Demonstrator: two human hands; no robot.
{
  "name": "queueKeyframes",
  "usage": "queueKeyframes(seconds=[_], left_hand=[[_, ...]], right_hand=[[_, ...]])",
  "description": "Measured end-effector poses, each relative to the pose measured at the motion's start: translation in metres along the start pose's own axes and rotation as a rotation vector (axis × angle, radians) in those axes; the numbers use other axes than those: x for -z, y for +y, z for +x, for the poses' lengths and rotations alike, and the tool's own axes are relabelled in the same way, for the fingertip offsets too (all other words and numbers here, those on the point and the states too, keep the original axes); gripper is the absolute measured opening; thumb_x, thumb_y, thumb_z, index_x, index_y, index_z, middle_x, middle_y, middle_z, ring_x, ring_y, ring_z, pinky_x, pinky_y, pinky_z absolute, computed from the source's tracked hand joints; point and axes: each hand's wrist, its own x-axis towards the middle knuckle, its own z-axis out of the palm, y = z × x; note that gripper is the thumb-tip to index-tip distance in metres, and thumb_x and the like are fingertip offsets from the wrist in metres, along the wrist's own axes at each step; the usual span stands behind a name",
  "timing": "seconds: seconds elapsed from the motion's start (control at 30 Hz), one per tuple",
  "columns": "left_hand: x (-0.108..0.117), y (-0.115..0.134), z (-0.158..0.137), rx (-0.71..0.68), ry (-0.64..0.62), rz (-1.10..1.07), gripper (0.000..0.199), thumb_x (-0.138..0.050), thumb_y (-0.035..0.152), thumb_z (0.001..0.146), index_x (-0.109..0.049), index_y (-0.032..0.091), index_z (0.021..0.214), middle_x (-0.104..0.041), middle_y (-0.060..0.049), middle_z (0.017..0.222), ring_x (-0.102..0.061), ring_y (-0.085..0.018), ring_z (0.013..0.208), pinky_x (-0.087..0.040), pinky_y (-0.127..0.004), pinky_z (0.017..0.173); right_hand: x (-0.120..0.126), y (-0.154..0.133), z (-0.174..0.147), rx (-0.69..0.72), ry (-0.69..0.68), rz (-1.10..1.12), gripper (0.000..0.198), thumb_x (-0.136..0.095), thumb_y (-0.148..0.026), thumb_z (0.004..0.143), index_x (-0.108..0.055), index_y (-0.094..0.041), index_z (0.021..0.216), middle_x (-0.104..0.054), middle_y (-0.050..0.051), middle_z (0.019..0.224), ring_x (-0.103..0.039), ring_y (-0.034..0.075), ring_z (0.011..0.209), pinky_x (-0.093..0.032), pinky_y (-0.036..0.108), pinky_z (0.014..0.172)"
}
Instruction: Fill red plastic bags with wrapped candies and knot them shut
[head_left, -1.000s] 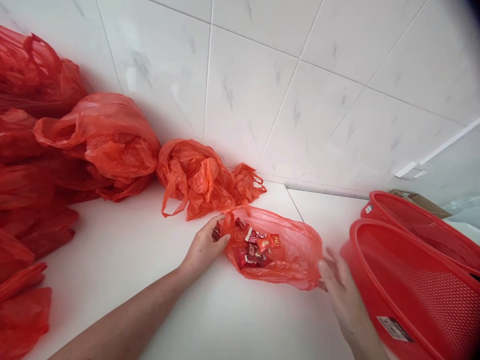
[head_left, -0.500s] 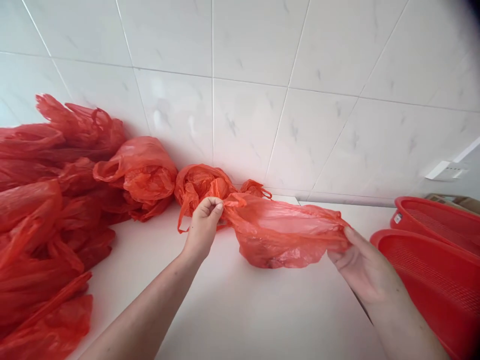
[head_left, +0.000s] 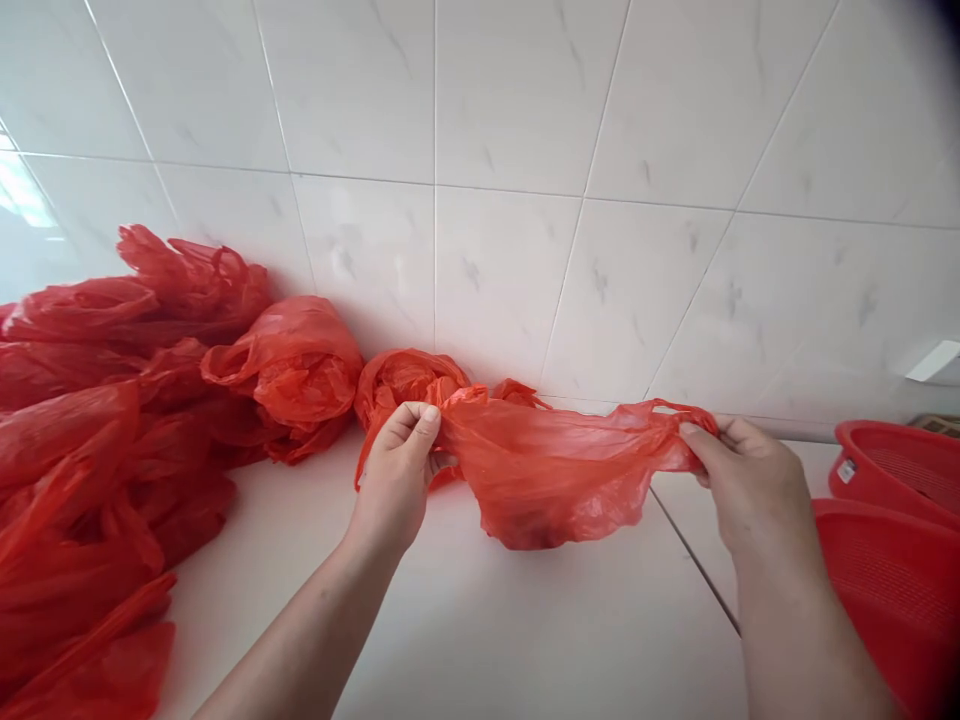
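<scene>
A thin red plastic bag is stretched sideways above the white tabletop, held at both ends. My left hand pinches its left end between thumb and fingers. Its right end, with a loop of handle showing, is gripped by my right hand. The bag's middle sags between the two hands. Just behind my left hand sits a crumpled red bag, partly covered by the hand. A small red bag lies at the wall, mostly hidden by the stretched one.
A large heap of red plastic bags covers the left side, with a bundled red bag beside it. Red perforated baskets stand at the right. A tiled wall bounds the white table behind; a dark seam runs near my right forearm.
My right hand has turned from palm up to gathering the bag's right end in its fingers. The bag has gone from an open mouth to a flatter, tauter upper edge.
</scene>
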Motion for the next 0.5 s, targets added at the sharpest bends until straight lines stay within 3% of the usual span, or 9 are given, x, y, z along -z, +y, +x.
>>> queueKeyframes(seconds=[0.07, 0.13, 0.2, 0.3, 0.4, 0.5], left_hand=[[0.001, 0.002, 0.002, -0.011, 0.017, -0.014, 0.025, -0.062, 0.04, 0.081, -0.049, 0.02, 0.077, -0.051, 0.003, 0.077, -0.05, -0.008, 0.066, -0.046, -0.019, 0.06], [0.001, 0.004, 0.003, -0.033, 0.048, -0.032, 0.025, -0.064, 0.038, 0.08, -0.049, 0.019, 0.076, -0.051, 0.004, 0.075, -0.049, -0.007, 0.064, -0.045, -0.018, 0.059], [0.0, 0.006, 0.003, -0.054, 0.068, -0.04, 0.022, -0.065, 0.035, 0.079, -0.049, 0.019, 0.076, -0.05, 0.005, 0.073, -0.049, -0.006, 0.062, -0.045, -0.018, 0.058], [-0.003, 0.009, 0.001, -0.066, 0.055, -0.011, 0.017, -0.066, 0.03, 0.078, -0.056, 0.02, 0.088, -0.054, 0.003, 0.077, -0.052, -0.007, 0.065, -0.046, -0.018, 0.059], [-0.007, 0.012, -0.003, -0.025, -0.005, 0.056, 0.035, -0.069, 0.03, 0.075, -0.059, 0.022, 0.107, -0.058, 0.001, 0.084, -0.057, -0.011, 0.073, -0.05, -0.023, 0.065], [-0.01, 0.012, -0.008, 0.028, -0.085, 0.137, 0.028, -0.068, 0.034, 0.075, -0.063, 0.019, 0.098, -0.062, -0.001, 0.082, -0.058, -0.013, 0.071, -0.049, -0.028, 0.067]], right_hand=[[0.004, -0.005, -0.001, 0.07, 0.035, -0.341, 0.016, -0.066, -0.034, 0.07, -0.069, -0.02, 0.076, -0.059, 0.0, 0.065, -0.049, 0.014, 0.06, -0.034, 0.024, 0.049], [0.008, -0.009, -0.002, 0.047, 0.029, -0.41, 0.018, -0.065, -0.037, 0.072, -0.066, -0.02, 0.068, -0.055, -0.002, 0.057, -0.046, 0.013, 0.054, -0.032, 0.025, 0.047], [0.008, -0.01, -0.003, 0.026, 0.029, -0.183, 0.02, -0.069, -0.038, 0.069, -0.063, -0.02, 0.064, -0.053, -0.003, 0.057, -0.046, 0.011, 0.054, -0.035, 0.023, 0.049], [0.004, -0.012, -0.006, 0.025, -0.009, 0.278, 0.022, -0.075, -0.036, 0.066, -0.061, -0.019, 0.068, -0.062, 0.0, 0.073, -0.056, 0.012, 0.068, -0.044, 0.023, 0.06], [-0.003, -0.016, -0.011, -0.117, -0.105, 0.514, 0.022, -0.075, -0.032, 0.066, -0.058, -0.02, 0.075, -0.066, 0.005, 0.09, -0.062, 0.019, 0.084, -0.051, 0.029, 0.065], [-0.009, -0.02, -0.017, -0.286, -0.199, 0.68, 0.021, -0.074, -0.029, 0.069, -0.054, -0.022, 0.075, -0.059, -0.002, 0.071, -0.057, 0.011, 0.063, -0.05, 0.023, 0.057]])
